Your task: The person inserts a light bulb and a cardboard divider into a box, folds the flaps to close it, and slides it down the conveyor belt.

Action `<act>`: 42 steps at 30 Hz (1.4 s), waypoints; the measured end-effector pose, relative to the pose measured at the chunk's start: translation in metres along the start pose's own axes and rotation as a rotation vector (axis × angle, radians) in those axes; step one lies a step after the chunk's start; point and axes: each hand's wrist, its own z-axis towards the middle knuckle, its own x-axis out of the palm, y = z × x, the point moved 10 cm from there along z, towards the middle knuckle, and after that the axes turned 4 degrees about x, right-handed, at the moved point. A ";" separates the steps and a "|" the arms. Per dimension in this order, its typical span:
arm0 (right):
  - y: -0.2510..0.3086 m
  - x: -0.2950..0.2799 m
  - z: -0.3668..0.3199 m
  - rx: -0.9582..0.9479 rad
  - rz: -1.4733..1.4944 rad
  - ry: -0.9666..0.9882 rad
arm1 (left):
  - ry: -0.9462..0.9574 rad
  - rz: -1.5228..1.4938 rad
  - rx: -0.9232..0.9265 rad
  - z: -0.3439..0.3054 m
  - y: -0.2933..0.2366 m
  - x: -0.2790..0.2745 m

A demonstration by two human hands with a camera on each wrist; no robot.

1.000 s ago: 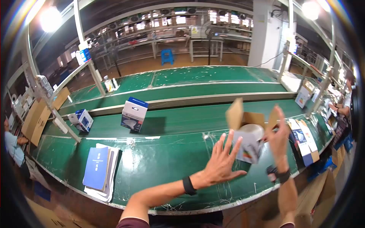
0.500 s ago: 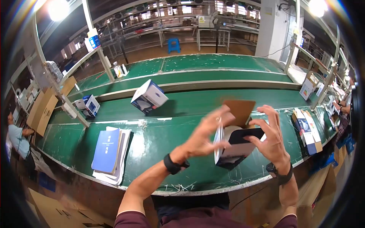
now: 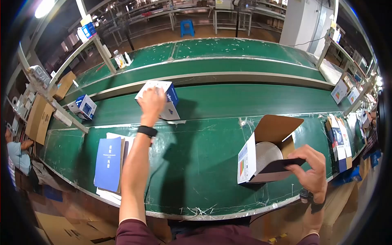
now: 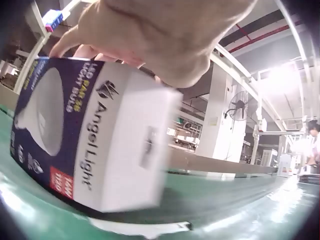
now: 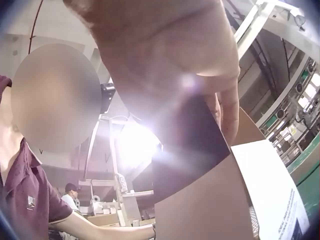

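My left hand [image 3: 152, 102] reaches far forward and grips the top of a closed white and blue bulb box [image 3: 167, 107] on the green conveyor belt [image 3: 245, 100]. The left wrist view shows that box [image 4: 95, 145] close up, printed "Angel Light", with my fingers [image 4: 150, 30] over its top. My right hand [image 3: 312, 171] pinches the dark side flap of an open bulb box [image 3: 249, 161] standing near the front edge. A silvery bulb [image 3: 267, 155] sits inside it, and its brown top flap [image 3: 277, 127] stands up. The right wrist view shows the flap [image 5: 200, 150] under my fingers.
A stack of blue and white booklets [image 3: 109, 163] lies at the front left. Another small blue and white box [image 3: 83, 107] sits at the far left by a metal frame post [image 3: 61, 112]. Flat boxes [image 3: 337, 143] are stacked at the right. People work at both sides.
My left hand left the open box and reached forward to the closed box on the belt. The open box came down onto the green surface, held now by my right hand alone.
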 end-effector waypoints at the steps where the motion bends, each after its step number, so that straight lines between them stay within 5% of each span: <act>1: -0.002 -0.001 0.000 0.003 -0.003 0.020 | 0.087 -0.019 -0.053 0.011 0.030 -0.002; 2: -0.002 -0.002 -0.001 0.005 -0.002 0.041 | -0.056 -0.018 0.057 0.014 0.053 -0.011; 3: -0.002 -0.001 0.000 0.001 0.000 0.066 | 0.296 -0.070 -0.099 0.018 0.085 0.008; 5: -0.004 0.000 0.003 0.006 -0.016 0.067 | 0.562 -0.223 -0.353 0.009 0.167 0.054; 7: -0.009 0.003 0.006 0.010 -0.031 0.088 | 0.601 0.084 -0.347 0.000 0.127 0.002; 9: -0.009 0.009 0.009 0.016 -0.034 0.086 | 0.151 0.132 -0.009 0.018 0.089 -0.025; 13: -0.005 0.024 0.019 0.027 -0.053 0.085 | 0.563 0.106 -0.016 0.007 0.013 0.009; 14: -0.005 0.024 0.020 0.030 -0.066 0.078 | 0.470 0.190 -0.001 0.014 0.013 0.004; 17: -0.006 0.021 0.018 0.017 0.012 0.091 | 0.408 0.081 0.058 0.060 0.084 0.030; 18: -0.002 0.016 0.017 -0.011 -0.017 0.093 | 0.507 -0.072 -0.152 0.067 0.104 0.010; 20: 0.006 0.006 0.019 -0.079 -0.040 0.028 | 0.403 -0.574 -0.158 0.092 0.173 0.011; 21: 0.008 0.000 0.020 -0.103 -0.045 -0.009 | 0.484 -0.789 -0.512 0.090 0.240 0.043; 22: 0.008 -0.002 0.023 -0.116 -0.060 -0.019 | 0.482 -1.041 -0.417 0.088 0.264 0.046; 25: 0.010 0.002 0.034 -0.130 -0.007 -0.002 | 0.180 -0.581 -0.796 0.093 0.465 0.049; 27: 0.007 0.012 0.032 -0.100 -0.036 0.099 | 0.038 -0.112 -0.706 0.118 0.525 0.011; 30: 0.006 0.022 0.028 -0.046 -0.092 0.204 | -0.485 0.297 -0.139 0.118 0.351 -0.088; 32: 0.009 0.022 0.025 -0.038 -0.146 0.235 | -0.450 -0.230 0.025 0.085 0.166 -0.144; 36: 0.026 0.022 0.018 -0.051 -0.222 0.292 | 0.344 -1.122 0.469 -0.029 -0.146 -0.187; 37: 0.032 0.021 0.019 -0.071 -0.239 0.291 | 0.337 -1.140 0.729 -0.056 -0.191 -0.206; 39: 0.044 0.016 0.014 -0.099 -0.309 0.262 | 0.525 -1.106 0.816 -0.097 -0.269 -0.226; 42: 0.057 0.008 -0.001 -0.165 -0.429 0.177 | 1.251 -1.139 0.821 -0.156 -0.347 -0.195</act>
